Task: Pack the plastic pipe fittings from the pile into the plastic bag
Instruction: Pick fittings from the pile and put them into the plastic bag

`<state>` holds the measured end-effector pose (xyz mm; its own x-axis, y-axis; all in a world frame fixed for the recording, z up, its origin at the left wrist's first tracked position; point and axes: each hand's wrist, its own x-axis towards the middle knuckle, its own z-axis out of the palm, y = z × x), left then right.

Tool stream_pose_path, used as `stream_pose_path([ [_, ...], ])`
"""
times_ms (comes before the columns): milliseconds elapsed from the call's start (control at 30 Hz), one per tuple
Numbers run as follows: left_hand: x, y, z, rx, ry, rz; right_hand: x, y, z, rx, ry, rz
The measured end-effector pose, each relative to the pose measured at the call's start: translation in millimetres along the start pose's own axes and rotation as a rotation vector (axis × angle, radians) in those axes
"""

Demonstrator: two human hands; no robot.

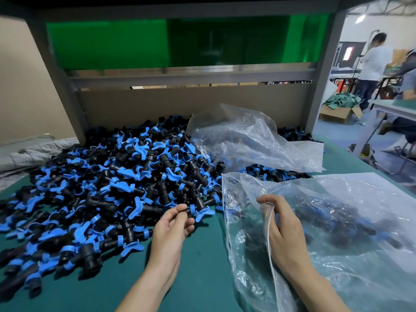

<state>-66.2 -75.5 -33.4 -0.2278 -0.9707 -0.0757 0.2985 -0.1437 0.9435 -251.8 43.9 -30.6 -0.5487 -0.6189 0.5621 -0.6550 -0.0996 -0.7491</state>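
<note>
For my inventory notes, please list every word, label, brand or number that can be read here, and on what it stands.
No text can be read here.
Cardboard strip at the back: faint printed marks, too small and blurred to read.
Pipe fittings and plastic bag: no print visible.

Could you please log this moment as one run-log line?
left hand: pinching black-and-blue plastic pipe fitting | right hand: gripping rim of clear plastic bag | bag: some fittings inside | pile: on green mat
</note>
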Motion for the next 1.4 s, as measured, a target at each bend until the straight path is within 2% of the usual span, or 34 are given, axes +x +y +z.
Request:
stream_pose_path([
  [200, 2.1, 1.8, -2.1, -0.045, 0.007, -0.045, 0.9, -0.5, -1.8, -0.009, 0.005, 0.002],
  [1167, 0.2, 2.0, -1.1, -0.051, -0.04, -0.028, 0.3, -2.1, -1.7, -0.013, -0.006, -0.002],
  [1400, -1.7, 2.4, 1.5, -0.198, -0.101, -0.072, -0.1, -0.1, -1.0, -0.016, -0.004, -0.03],
])
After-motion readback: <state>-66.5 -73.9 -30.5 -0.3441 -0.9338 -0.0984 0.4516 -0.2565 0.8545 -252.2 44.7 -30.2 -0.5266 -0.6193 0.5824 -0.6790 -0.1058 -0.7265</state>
